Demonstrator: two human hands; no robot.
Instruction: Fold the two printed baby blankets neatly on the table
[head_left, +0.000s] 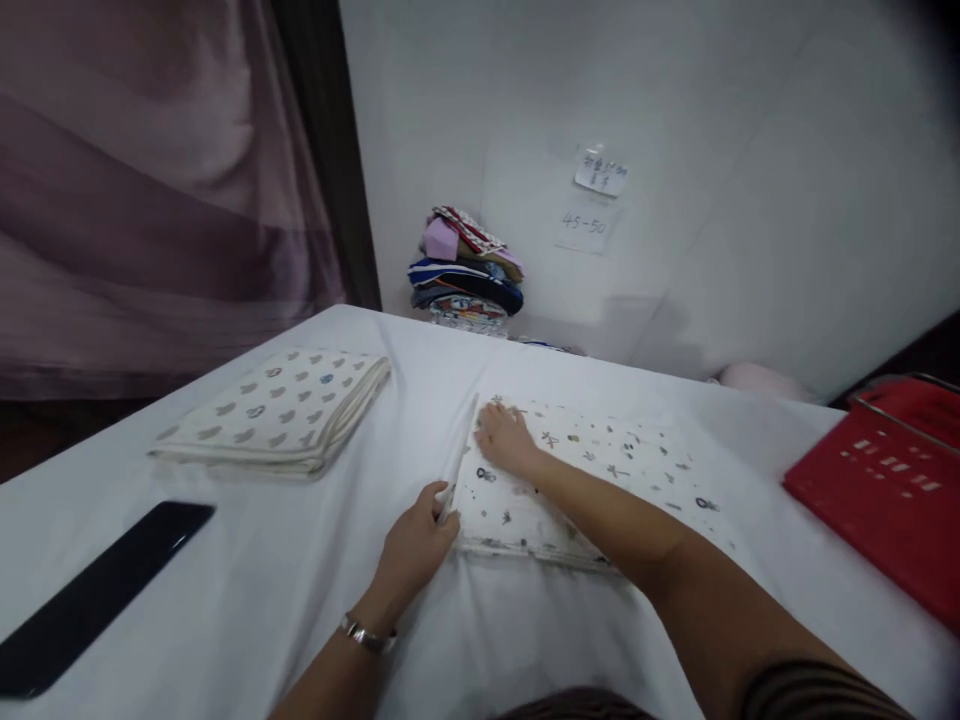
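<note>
A white cloth with small printed figures [600, 460] lies folded flat on the white-covered table [247, 560]. My left hand [418, 535], with a metal band at its wrist, pinches the left edge of that cloth near its lower corner. Pressed on the upper left part of the same cloth is my right hand [506, 440], its fingers at the left edge; they look spread flat on it. To the left lies another folded cloth, cream with grey-brown printed shapes [281, 405], touched by neither hand.
A long black flat object [105, 595] rests at the table's left. On the right is a red bag [885, 480] with white markings. Behind the table, a stack of folded fabrics [469, 275] stands by the wall, where paper notes [600, 172] hang. A pinkish curtain [150, 200] covers the left.
</note>
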